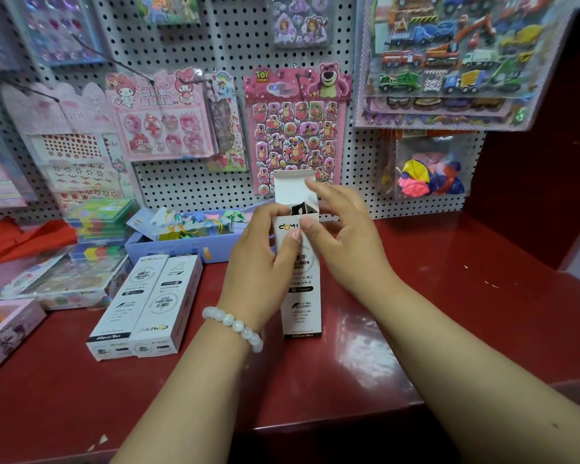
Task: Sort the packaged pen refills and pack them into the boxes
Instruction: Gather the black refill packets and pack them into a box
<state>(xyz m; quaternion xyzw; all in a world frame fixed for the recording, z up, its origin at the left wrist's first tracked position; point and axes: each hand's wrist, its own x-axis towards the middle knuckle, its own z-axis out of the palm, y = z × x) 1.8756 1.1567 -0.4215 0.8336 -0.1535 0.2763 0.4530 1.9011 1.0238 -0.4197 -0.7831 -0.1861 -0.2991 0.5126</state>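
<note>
Both hands are on one tall white refill box that stands upright on the red tabletop, just about dead centre. Left hand has a snug grip round the upper part of the box, fingers curled over the left side and thumb pressing the front near the printed logo, and there's a white bead bracelet on that wrist. Right hand pinches the top corner on the other side, thumb on the front, fingers up by the open lid flap, which sticks straight up. You can see something dark inside the mouth of the box, can't tell exactly what. Just left of it, two more of the same white boxes lie flat side by side on the tabletop, touching each other. Behind those sits a light purple tray full of colourful bits, and further left a stack of bright coloured packs. Back wall is a white pegboard hung with sticker sheets, including a pink bear one right behind the box, a truck sheet up right, and a bag of balloons below it.
</note>
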